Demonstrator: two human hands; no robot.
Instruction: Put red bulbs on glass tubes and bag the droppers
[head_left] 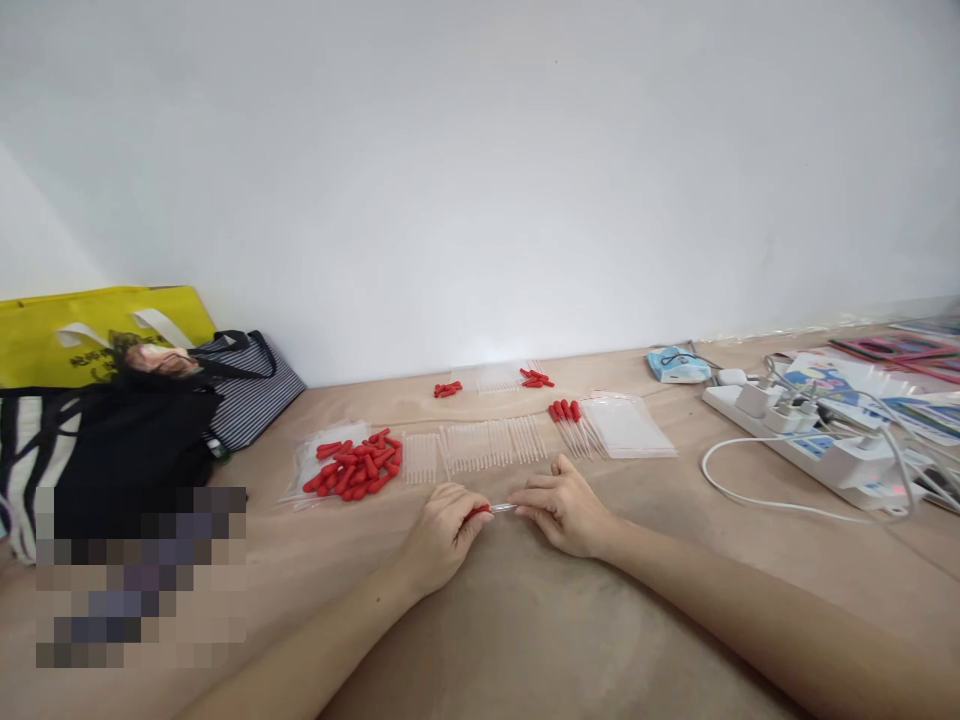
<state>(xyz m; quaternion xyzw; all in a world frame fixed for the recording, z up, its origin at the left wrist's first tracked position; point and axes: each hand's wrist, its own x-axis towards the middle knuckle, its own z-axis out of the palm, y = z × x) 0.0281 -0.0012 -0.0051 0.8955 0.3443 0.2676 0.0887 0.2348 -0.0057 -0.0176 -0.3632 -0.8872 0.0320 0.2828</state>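
Note:
My left hand [444, 530] pinches a red rubber dropper bulb [477, 512], partly covered by the fingers. My right hand [564, 508] grips a clear dropper tube [504, 508] from the other end. Between the hands, the tube and the bulb meet in one line; how deep the tube sits in the bulb I cannot tell. Beyond my left hand lies a heap of red bulbs [360, 466] on clear plastic bags. A row of clear tubes [491, 445] is spread out past both hands. Several droppers with red bulbs [566, 412] lie beside a clear plastic bag [630, 428].
Farther back are more tubes [499, 377] and small red bulb groups [448, 389]. To the right stand a white power strip [806, 450] with cables and a blue face mask [679, 365]. Black [112, 460], striped [244, 390] and yellow bags [37, 340] fill the left side.

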